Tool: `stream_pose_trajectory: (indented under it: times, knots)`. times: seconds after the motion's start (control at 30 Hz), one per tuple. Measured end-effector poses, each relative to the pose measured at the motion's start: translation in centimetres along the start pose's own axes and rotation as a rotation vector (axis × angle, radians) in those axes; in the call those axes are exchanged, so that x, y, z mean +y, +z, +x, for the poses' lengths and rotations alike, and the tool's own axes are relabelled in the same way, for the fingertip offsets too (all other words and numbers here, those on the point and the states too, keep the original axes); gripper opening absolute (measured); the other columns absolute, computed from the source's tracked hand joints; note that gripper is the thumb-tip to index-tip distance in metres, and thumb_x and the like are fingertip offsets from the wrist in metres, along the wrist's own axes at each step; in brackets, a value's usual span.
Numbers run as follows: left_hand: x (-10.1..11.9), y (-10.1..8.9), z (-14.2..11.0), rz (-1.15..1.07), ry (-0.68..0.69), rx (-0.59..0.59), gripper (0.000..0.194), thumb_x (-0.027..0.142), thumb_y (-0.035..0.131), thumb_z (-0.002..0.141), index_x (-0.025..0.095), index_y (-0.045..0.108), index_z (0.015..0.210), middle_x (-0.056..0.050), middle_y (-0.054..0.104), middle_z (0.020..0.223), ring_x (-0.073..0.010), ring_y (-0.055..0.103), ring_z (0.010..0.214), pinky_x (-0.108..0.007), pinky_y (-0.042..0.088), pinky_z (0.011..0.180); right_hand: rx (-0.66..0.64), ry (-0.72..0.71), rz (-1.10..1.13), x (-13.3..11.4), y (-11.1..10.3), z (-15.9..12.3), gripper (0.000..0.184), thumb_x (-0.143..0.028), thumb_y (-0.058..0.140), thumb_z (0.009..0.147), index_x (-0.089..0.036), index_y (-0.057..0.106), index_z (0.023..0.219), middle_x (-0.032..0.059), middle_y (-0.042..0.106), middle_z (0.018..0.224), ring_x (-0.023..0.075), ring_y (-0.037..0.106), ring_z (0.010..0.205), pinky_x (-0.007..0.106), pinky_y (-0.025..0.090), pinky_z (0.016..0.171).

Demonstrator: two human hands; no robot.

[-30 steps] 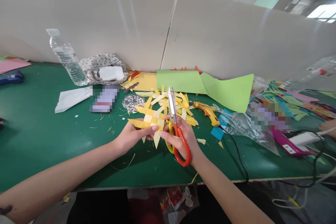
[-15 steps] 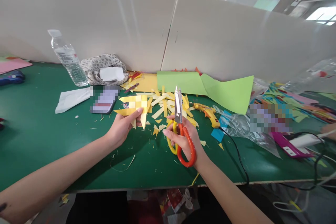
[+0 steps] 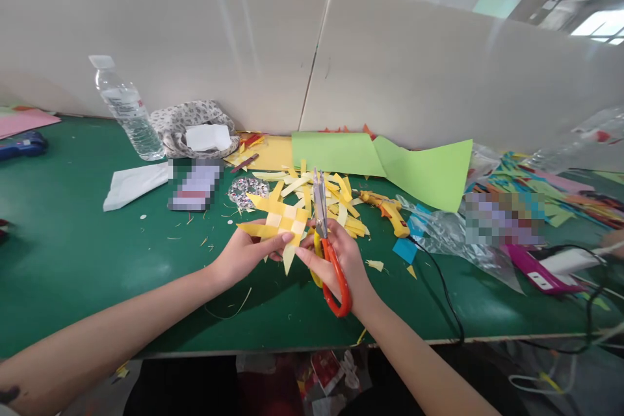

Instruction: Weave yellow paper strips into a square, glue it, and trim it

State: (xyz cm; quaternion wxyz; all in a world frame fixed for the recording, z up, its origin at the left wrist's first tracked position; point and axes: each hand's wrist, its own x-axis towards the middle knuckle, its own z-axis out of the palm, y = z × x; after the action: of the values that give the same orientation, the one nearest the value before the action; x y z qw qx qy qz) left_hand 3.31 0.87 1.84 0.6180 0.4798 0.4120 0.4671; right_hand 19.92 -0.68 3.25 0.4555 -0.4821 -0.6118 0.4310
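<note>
Between thumb and fingers, my left hand [image 3: 256, 250] pinches a woven yellow paper piece [image 3: 287, 218], a small checkered square with pointed strip ends sticking out. My right hand [image 3: 344, 260] is closed around scissors [image 3: 320, 208] with one yellow and one red handle, blades pointing up and away. Its thumb and fingers come close to the paper's right edge; whether they touch it I cannot tell. Loose yellow paper strips [image 3: 341, 192] lie heaped behind both hands. A round speckled disc [image 3: 246, 192] sits on the green table [image 3: 146, 299] behind the woven piece.
To the right of the strips lies a yellow glue gun [image 3: 385, 208] with a black cord. Green paper sheets [image 3: 341, 153] lean by the partition. A water bottle [image 3: 129, 110], cloth pouch [image 3: 195, 117] and phone [image 3: 197, 185] stand at left. Plastic wrap and a pink power strip [image 3: 541, 273] lie right.
My left hand has carried the woven paper right and nearer to me, uncovering the speckled disc. My right hand with the scissors has shifted slightly left, bringing both hands close together.
</note>
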Motion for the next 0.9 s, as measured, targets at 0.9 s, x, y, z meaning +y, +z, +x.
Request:
stream_pose_trajectory:
  times: [0.9]
  knots:
    - [-0.53, -0.37, 0.32, 0.089, -0.009, -0.038, 0.025, 0.037, 0.069, 0.069, 0.016, 0.062, 0.081, 0.001, 0.06, 0.072, -0.0111, 0.057, 0.064, -0.022, 0.05, 0.056, 0.024, -0.008, -0.022, 0.01, 0.08, -0.19, 0.037, -0.019, 0.066, 0.061, -0.022, 0.047, 0.093, -0.0013, 0.064, 0.069, 0.0144, 0.058, 0.056, 0.029, 0.049, 0.057]
